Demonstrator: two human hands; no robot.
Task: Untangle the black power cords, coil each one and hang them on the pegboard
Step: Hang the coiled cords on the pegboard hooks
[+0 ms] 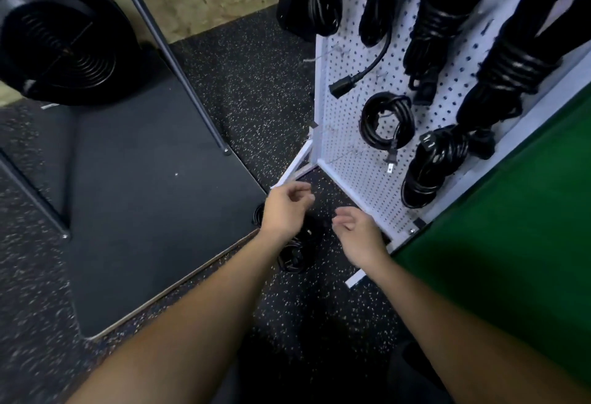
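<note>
A white pegboard (358, 160) stands at the right with several coiled black power cords hung on it. One round coil (388, 120) hangs near its lower part, its plug dangling. A wrapped bundle (431, 163) hangs lower right. On the speckled floor a black cord pile (295, 253) lies between my forearms, partly hidden by them. My left hand (284, 208) hovers above the pile with loosely curled fingers, holding nothing. My right hand (358, 231) hovers beside it, fingers relaxed and empty.
A dark mat (144, 211) covers the floor at left, with metal stand legs (179, 61) on it. A large black round fan-like object (60, 35) sits at upper left. A green surface (511, 227) fills the right side. The pegboard's white foot (294, 170) juts toward my left hand.
</note>
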